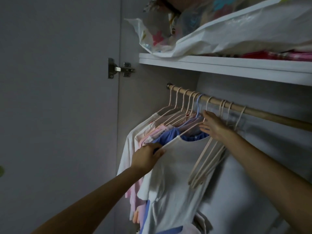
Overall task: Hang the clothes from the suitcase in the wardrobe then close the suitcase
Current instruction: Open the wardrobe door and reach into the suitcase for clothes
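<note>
Inside a grey wardrobe, a person's left hand (148, 153) grips the shoulder of a soft white cotton T-shirt (175, 174) on a slim beige hanger (190, 128), while the right hand (213, 125), fingers fairly straight, touches the hanger's neck below the round wooden rail (270, 115). Seating the hook squarely and smoothing the limp fabric would likely finish this step well; the suitcase is out of view.

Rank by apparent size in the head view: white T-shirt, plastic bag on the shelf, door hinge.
1. Plastic bag and white T-shirt: both large, too alike to rank.
2. Door hinge, clearly smallest.
</note>
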